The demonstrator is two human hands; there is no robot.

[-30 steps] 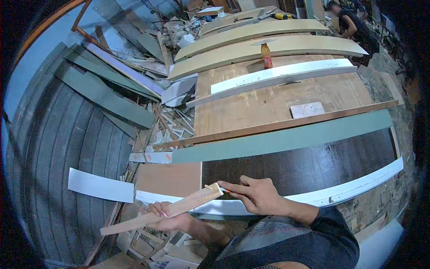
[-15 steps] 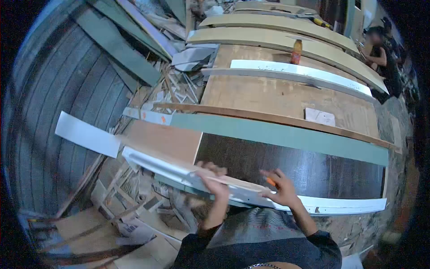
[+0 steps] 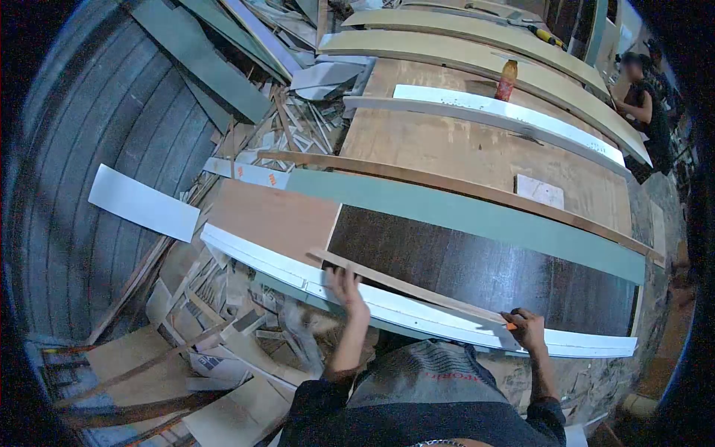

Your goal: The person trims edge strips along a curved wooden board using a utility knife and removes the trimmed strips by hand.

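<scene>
nr strip (image 3: 406,287): 1 | btl (image 3: 506,80): 1 | dk pnl (image 3: 477,261): 1

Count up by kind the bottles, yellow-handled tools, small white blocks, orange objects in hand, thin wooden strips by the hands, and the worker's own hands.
Bottle: 1
Yellow-handled tool: 1
Small white block: 1
Orange object: 1
Thin wooden strip: 1
Hands: 2, left hand and right hand
Total: 7

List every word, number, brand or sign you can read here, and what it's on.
No text reads clearly; these are all too small or blurred:
Red lettering on the wearer's shirt.
Orange marks on the pale strip at the panels' far left.
Label on the bottle.
Dark print on a whitish scrap below.
</scene>
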